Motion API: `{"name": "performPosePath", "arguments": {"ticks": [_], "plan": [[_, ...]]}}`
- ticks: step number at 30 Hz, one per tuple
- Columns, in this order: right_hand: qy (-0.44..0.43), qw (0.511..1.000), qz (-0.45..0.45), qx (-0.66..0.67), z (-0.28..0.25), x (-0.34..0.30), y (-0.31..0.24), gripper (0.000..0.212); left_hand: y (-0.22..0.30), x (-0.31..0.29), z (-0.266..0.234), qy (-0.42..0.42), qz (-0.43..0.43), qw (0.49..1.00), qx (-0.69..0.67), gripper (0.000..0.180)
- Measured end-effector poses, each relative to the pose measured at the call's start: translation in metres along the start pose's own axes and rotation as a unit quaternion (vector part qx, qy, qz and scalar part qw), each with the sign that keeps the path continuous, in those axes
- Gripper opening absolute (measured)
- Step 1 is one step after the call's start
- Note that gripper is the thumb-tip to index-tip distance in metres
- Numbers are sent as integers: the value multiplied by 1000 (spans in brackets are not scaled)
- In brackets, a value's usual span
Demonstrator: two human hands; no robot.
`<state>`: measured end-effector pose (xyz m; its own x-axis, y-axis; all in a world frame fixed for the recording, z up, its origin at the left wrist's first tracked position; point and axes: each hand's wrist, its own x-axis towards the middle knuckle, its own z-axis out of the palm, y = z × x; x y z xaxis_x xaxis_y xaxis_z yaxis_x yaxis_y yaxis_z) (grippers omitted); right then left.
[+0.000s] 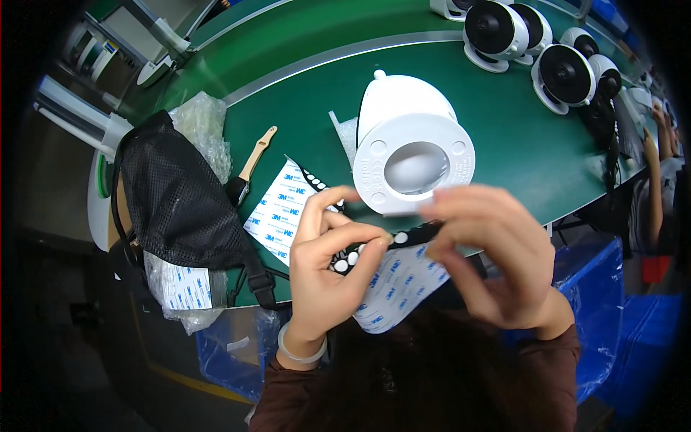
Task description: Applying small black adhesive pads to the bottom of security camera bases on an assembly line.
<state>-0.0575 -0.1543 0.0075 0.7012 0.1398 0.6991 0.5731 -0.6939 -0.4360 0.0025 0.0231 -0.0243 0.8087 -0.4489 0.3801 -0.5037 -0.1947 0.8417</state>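
My left hand [331,263] pinches a sheet of stick-on pads [394,288], its thumb and forefinger pressed together at the black edge with white round dots. The underside of this sheet is white backing with blue print. Beside the sheet's right end is my right hand [497,252], its fingers curled and blurred by motion; whether they grip anything is unclear. A second sheet [279,209] of the same kind lies on the table to the left. Just beyond my hands rests a white rounded device [407,101], tipped so its ring-shaped base [371,176] faces me.
A black mesh bag [180,194] lies at the left on bubble wrap [205,129], near a watch with a beige strap [258,155]. Several white devices with black round fronts [493,30] stand at the far right of the green table [288,101]. Another person's arm [653,155] shows at the right.
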Motion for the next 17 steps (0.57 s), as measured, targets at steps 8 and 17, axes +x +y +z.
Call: {"name": "performPosePath", "arguments": {"ticks": [8,17], "plan": [[29,989,142,8,27,8,0,11,2,5,13,20,48,999,-8,9],[17,989,144,-32,29,8,-1,10,0,5,12,13,46,999,-15,8]]}}
